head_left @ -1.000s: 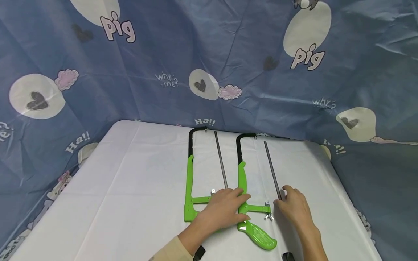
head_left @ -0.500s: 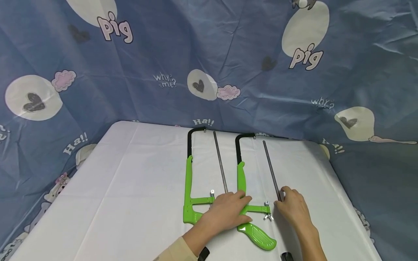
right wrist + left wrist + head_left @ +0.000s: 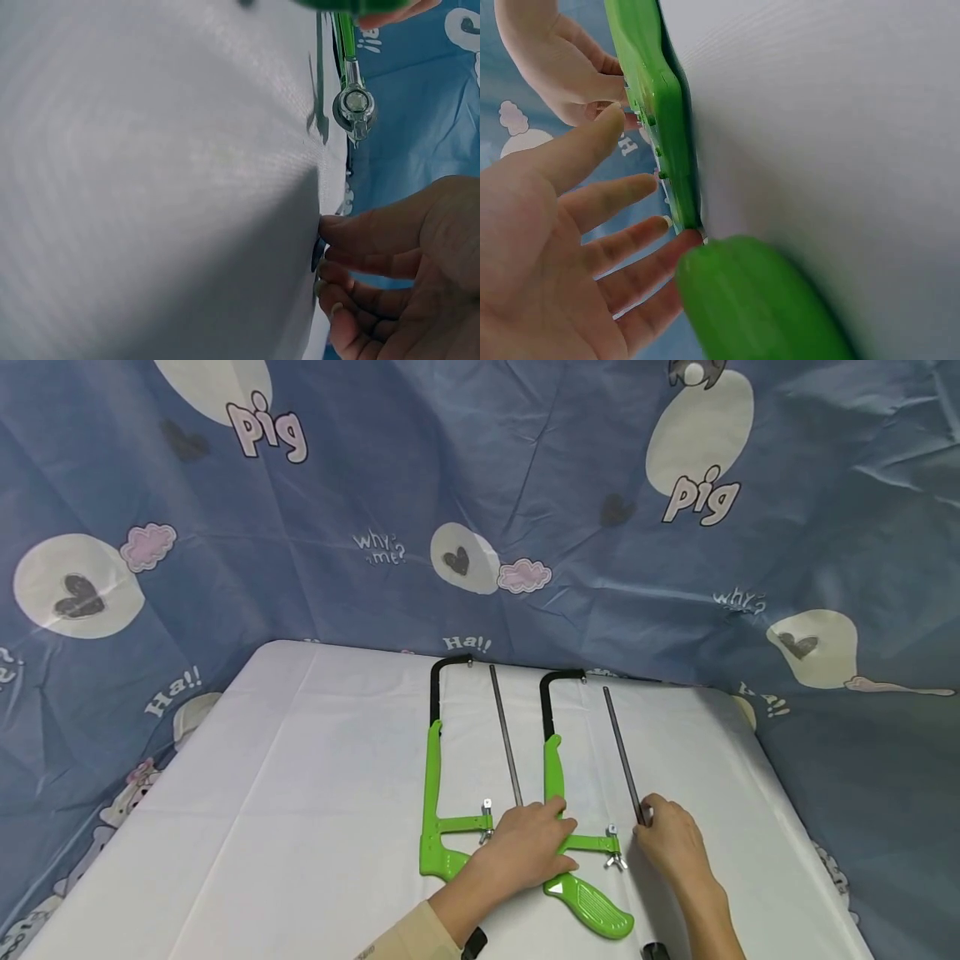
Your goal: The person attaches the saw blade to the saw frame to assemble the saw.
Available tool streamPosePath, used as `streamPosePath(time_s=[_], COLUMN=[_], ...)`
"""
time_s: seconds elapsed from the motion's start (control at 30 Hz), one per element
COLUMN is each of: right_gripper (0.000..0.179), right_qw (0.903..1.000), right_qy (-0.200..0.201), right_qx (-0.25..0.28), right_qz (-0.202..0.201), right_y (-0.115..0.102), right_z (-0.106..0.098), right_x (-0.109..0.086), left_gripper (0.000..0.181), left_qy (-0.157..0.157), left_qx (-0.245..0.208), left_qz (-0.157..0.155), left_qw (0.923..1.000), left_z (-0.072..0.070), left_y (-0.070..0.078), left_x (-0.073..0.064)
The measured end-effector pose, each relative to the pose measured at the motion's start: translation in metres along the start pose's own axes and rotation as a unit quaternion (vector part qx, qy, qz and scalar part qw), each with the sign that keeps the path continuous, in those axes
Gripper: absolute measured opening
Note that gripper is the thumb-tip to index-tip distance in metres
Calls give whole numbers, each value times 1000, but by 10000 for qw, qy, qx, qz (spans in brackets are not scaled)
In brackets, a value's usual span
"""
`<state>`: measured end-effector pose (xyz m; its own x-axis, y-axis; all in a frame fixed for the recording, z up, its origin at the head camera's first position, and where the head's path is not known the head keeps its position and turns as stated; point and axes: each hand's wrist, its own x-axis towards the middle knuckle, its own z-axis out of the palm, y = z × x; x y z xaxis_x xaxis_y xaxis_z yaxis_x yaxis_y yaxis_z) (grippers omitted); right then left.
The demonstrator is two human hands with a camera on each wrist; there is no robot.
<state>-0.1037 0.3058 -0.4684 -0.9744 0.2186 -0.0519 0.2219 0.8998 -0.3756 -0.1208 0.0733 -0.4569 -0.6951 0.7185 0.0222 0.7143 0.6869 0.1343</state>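
Two hacksaw frames with green handles and black front arms lie side by side on the white table. My left hand (image 3: 525, 847) reaches over the left hacksaw frame (image 3: 432, 777) and touches the green bar of the right hacksaw frame (image 3: 553, 768). In the left wrist view, the fingers of my left hand (image 3: 577, 232) are spread and nearly straight beside the green frame (image 3: 667, 112). My right hand (image 3: 675, 842) pinches the near end of a dark grey hacksaw blade (image 3: 622, 752) between thumb and fingers. In the right wrist view, that blade end is mostly hidden by my right hand (image 3: 405, 262).
A second grey blade (image 3: 505, 727) lies between the two frames, its near end hidden by my left hand. Wing nuts (image 3: 616, 862) sit on the frames' cross arms. A patterned blue cloth (image 3: 337, 568) hangs behind the white table (image 3: 322, 793).
The left hand has shifted slightly right and down along the right frame. The right hand's fingers have drawn closer round the blade end. Frames and blades lie nearly as before.
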Motion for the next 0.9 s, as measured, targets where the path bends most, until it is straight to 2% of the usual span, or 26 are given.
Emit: streamPosePath(time_s=[0.33,0.53,0.9], right_gripper=[25,23,21], right_qw=[9999,9992,9973], right_qy=[76,74,39], right_qx=[114,284,496], right_qz=[31,282,549], right_y=[-1,0,-2], right_z=[1,1,1], right_x=[0,0,0], left_gripper=[42,37,35], left_qy=[132,112,306], left_qx=[178,351,664], left_qz=[97,140,180], left_qw=[9997,9992,9972], left_z=[6,5,7], left_y=[0,3,4], left_x=[3,5,10])
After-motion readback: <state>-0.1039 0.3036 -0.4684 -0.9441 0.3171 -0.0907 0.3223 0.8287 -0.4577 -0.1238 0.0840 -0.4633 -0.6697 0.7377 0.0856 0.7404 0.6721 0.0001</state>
